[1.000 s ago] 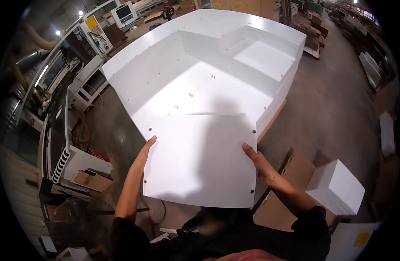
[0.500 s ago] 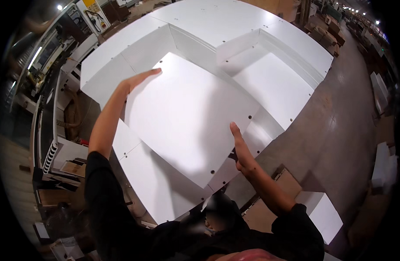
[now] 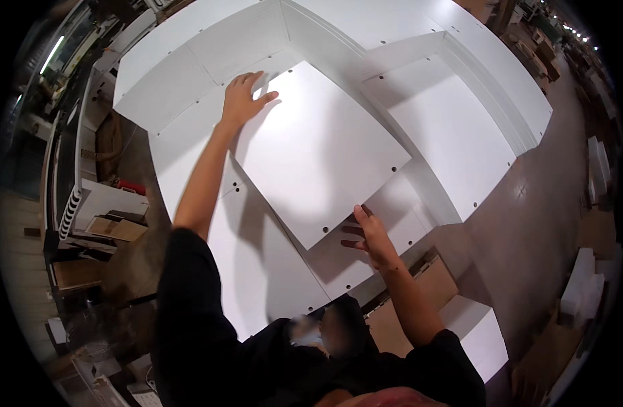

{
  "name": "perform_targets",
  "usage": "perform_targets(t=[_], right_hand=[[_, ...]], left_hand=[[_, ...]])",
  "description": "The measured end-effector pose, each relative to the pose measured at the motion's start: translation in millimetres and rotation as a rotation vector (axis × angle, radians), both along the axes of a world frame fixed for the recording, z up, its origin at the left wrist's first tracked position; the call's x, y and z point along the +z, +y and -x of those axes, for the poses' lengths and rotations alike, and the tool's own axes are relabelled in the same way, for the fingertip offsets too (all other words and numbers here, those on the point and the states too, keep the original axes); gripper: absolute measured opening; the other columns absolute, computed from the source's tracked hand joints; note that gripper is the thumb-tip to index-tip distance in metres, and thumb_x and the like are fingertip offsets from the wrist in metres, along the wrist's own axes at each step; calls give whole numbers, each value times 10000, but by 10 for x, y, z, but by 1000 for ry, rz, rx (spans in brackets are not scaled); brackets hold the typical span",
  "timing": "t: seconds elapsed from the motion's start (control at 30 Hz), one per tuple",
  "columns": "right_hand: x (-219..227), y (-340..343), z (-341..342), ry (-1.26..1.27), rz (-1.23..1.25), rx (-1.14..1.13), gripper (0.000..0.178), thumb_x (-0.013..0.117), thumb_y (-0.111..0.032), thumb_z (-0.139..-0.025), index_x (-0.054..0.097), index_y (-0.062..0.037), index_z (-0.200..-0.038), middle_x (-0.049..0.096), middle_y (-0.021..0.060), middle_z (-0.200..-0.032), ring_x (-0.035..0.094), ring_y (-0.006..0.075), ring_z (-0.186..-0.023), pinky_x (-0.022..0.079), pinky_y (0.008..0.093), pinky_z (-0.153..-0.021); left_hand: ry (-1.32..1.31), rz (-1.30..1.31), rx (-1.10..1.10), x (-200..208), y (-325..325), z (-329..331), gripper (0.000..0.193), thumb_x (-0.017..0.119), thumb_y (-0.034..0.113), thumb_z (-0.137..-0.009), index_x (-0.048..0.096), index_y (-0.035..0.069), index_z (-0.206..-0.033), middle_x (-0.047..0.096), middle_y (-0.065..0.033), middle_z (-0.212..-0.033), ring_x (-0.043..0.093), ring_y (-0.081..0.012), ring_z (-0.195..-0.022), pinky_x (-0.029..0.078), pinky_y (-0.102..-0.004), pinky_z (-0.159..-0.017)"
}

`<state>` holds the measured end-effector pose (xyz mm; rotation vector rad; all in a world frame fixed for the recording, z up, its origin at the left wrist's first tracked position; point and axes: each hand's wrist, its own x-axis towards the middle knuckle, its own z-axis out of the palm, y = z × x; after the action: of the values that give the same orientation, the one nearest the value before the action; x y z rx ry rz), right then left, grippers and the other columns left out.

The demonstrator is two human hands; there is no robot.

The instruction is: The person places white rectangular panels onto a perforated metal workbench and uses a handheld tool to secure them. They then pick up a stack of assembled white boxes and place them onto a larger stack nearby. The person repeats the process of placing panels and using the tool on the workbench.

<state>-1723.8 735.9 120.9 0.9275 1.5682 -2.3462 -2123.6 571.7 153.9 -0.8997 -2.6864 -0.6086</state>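
A white rectangular panel with dark round holes near its corners slants over an open white cabinet frame. My left hand is at the panel's far left edge, thumb over its face and fingers spread past the edge. At the near right edge, my right hand has its thumb against the rim, the other fingers bent below it. The panel rests between both hands, casting shadows on the white boards beneath; whether it touches them I cannot tell.
A second recessed white compartment lies to the right, with grey floor beyond. Near my right forearm sit brown boards and a white box-like piece. A machine bench stands on the left.
The panel has shifted away from me and looks smaller, farther down. My left hand has changed from flat along the edge to spread fingers with the thumb on top. The view has shifted as well.
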Motion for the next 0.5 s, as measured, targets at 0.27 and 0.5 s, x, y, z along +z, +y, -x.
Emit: perform_targets(t=[0.27,0.5], right_hand=[[-400,-174,180,147,59,-127,482,490,-439,-1069,596,-5,-1251,670,83,-1172,645,187,-1069,513,334,-934],[-173,-194,316,66,-15,-93,528,507,-488,-1052,604,20,-1156,623,71,-1031,598,161,-928,529,322,-837]], left_hand=[[-805,-1041,496,-604,-867,-1738,827,596,508,-999,303,-19,-1565,397,-189,-1572,380,-313,-1442,291,-412,-1186],[-817,-1052,237,-585,-406,-1816,841,556,416,-1015,109,36,-1618,285,-203,-1622,307,-309,-1492,232,-386,-1220]])
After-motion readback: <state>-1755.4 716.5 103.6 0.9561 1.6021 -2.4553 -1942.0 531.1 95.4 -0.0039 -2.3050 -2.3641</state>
